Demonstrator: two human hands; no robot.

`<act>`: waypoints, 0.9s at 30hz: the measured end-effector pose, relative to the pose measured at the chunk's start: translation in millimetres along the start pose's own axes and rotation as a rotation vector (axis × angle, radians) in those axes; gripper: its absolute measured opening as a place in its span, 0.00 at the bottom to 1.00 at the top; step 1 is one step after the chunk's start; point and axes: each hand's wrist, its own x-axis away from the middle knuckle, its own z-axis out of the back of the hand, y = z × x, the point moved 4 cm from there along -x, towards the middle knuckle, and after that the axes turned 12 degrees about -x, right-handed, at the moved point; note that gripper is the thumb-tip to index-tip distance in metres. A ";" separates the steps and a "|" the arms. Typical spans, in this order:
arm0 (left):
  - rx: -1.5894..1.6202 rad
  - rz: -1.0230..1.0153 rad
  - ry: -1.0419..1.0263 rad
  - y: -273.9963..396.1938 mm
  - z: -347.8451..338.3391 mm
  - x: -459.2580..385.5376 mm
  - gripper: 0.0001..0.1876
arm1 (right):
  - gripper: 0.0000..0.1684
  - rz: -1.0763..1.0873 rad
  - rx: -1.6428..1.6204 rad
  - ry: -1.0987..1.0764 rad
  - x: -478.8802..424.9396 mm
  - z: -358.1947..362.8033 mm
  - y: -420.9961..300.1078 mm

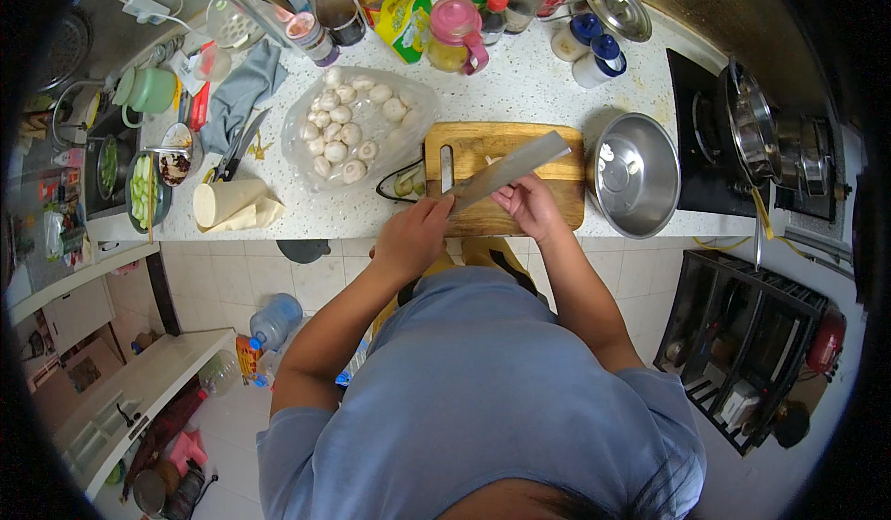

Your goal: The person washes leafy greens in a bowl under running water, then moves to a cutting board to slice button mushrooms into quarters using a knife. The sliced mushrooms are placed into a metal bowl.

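My left hand (414, 234) is closed around the handle of a cleaver (511, 165), its broad blade slanting up to the right above a wooden cutting board (557, 203). Just below the blade is my right hand (532, 206), fingers bent, the tips close to the blade and partly hidden; whether they hold anything cannot be told. A small white piece (491, 160) shows beside the blade on the board. Right of the board, a steel bowl (647, 199) holds a few white mushroom pieces (607, 152). To the left, several whole white mushrooms (335, 151) lie on a clear plastic bag (411, 95).
Scissors (226, 165), a cream-coloured roll (230, 203) and a bowl of cut green vegetables (143, 193) are at left. Bottles, a pink-lidded jar (452, 32) and blue-lidded jars (598, 60) line the back. A black cooktop (710, 179) with pans lies right.
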 end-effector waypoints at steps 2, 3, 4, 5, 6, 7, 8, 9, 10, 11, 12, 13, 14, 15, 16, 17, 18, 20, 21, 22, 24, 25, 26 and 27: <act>-0.053 -0.126 0.125 1.0 5.6 3.5 0.21 | 0.15 0.002 -0.061 -0.004 2.0 -3.7 0.1; -0.055 -0.151 0.146 0.7 6.5 3.8 0.21 | 0.15 0.002 -0.091 -0.006 3.2 -6.8 0.2; -0.057 -0.175 0.168 0.4 7.4 3.6 0.22 | 0.15 -0.006 -0.088 -0.010 4.7 -10.0 0.0; -0.059 -0.199 0.189 0.4 8.2 3.7 0.22 | 0.16 -0.014 -0.085 -0.013 6.2 -13.2 -0.4; -0.072 -0.211 0.189 0.3 8.5 3.3 0.22 | 0.17 -0.021 -0.083 -0.017 7.2 -14.8 -0.3; -0.085 -0.222 0.188 0.2 9.1 3.0 0.22 | 0.17 -0.015 -0.075 -0.012 7.7 -14.7 0.2; -0.098 -0.234 0.187 0.2 9.4 2.9 0.22 | 0.17 -0.009 -0.067 -0.008 8.0 -14.2 0.8; -0.102 -0.241 0.187 -0.3 9.1 2.9 0.23 | 0.17 -0.002 -0.060 -0.003 8.2 -13.3 1.1; -0.106 -0.247 0.186 -0.9 8.2 3.1 0.23 | 0.17 -0.013 -0.066 -0.017 6.6 -9.3 2.3; -0.109 -0.254 0.186 -1.4 7.5 3.3 0.24 | 0.17 -0.024 -0.071 -0.031 3.9 -2.1 3.7; -0.101 -0.255 0.189 -2.3 7.1 3.5 0.24 | 0.18 -0.037 -0.076 -0.045 4.8 -6.3 4.1; -0.092 -0.255 0.193 -3.2 6.9 3.5 0.23 | 0.17 -0.039 -0.070 -0.015 6.7 -8.8 4.4; -0.083 -0.255 0.196 -4.0 6.9 3.5 0.23 | 0.17 -0.042 -0.065 0.015 9.6 -12.0 5.0; -0.085 -0.260 0.194 -4.4 7.3 3.4 0.23 | 0.17 -0.045 -0.059 0.045 12.8 -17.0 4.4; -0.087 -0.265 0.191 -4.7 7.9 3.2 0.24 | 0.16 -0.053 -0.066 0.061 13.4 -17.1 4.3; -0.089 -0.270 0.189 -5.2 8.4 3.1 0.24 | 0.16 -0.061 -0.074 0.077 13.8 -16.8 4.3; -0.100 -0.289 0.185 -6.1 8.3 3.4 0.24 | 0.15 -0.069 -0.083 0.093 15.1 -19.0 4.3; -0.124 -0.326 0.178 -8.4 7.8 4.0 0.26 | 0.15 -0.075 -0.070 0.122 18.7 -26.2 3.5; -0.124 -0.329 0.171 -9.0 8.3 4.2 0.26 | 0.15 -0.078 -0.063 0.136 20.2 -30.2 3.4; -0.125 -0.331 0.163 -9.4 9.1 4.3 0.26 | 0.15 -0.084 -0.070 0.125 20.4 -32.4 4.1; -0.121 -0.337 0.151 -9.4 10.2 4.0 0.26 | 0.15 -0.095 -0.085 0.105 20.3 -35.3 5.1; -0.117 -0.341 0.146 -9.3 10.6 3.6 0.26 | 0.15 -0.095 -0.080 0.137 19.2 -32.0 6.4; -0.113 -0.344 0.141 -9.1 11.1 3.4 0.26 | 0.16 -0.096 -0.074 0.169 16.8 -26.2 8.9; -0.105 -0.335 0.146 -8.3 12.4 2.7 0.25 | 0.16 -0.095 -0.069 0.201 14.4 -20.1 11.3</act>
